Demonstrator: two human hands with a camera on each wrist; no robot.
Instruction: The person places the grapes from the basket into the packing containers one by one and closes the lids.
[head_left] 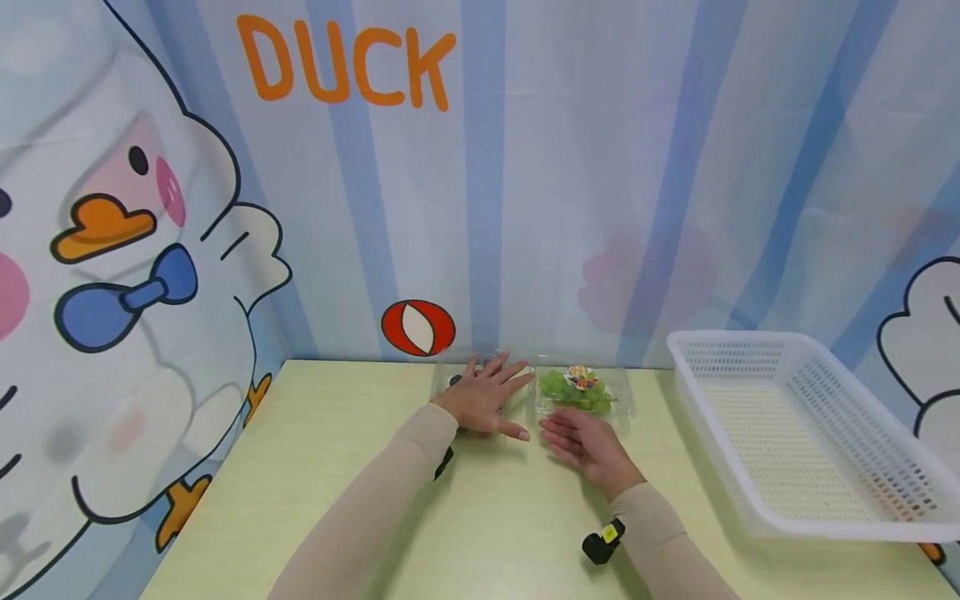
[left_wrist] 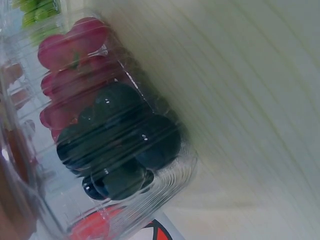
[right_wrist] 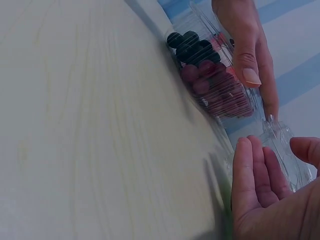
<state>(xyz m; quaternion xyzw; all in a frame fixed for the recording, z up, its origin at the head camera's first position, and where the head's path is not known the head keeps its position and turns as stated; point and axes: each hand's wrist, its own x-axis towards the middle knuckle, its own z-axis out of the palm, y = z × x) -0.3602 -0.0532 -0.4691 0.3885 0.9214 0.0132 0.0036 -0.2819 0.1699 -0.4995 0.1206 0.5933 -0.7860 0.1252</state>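
Note:
My left hand [head_left: 483, 398] spreads its fingers over the top of a clear plastic box [left_wrist: 172, 190], partly covering it in the head view. Dark grapes [left_wrist: 117, 102] and red grapes [left_wrist: 75, 82] lie inside that box. To its right, a second clear box [head_left: 622, 387] holds green grapes [head_left: 555, 386] and carries a colourful round sticker [head_left: 580, 377]. My right hand [head_left: 592, 450] is at the front of this second box, palm turned inward and fingers loosely extended, with nothing gripped. In the right wrist view its fingertips overlap the box's clear plastic [right_wrist: 282, 150].
A white perforated plastic basket [head_left: 780, 527] stands on the right of the pale wooden table [head_left: 510, 533]. Behind both boxes, a blue-striped curtain [head_left: 555, 208] with duck pictures hangs at the table's back edge.

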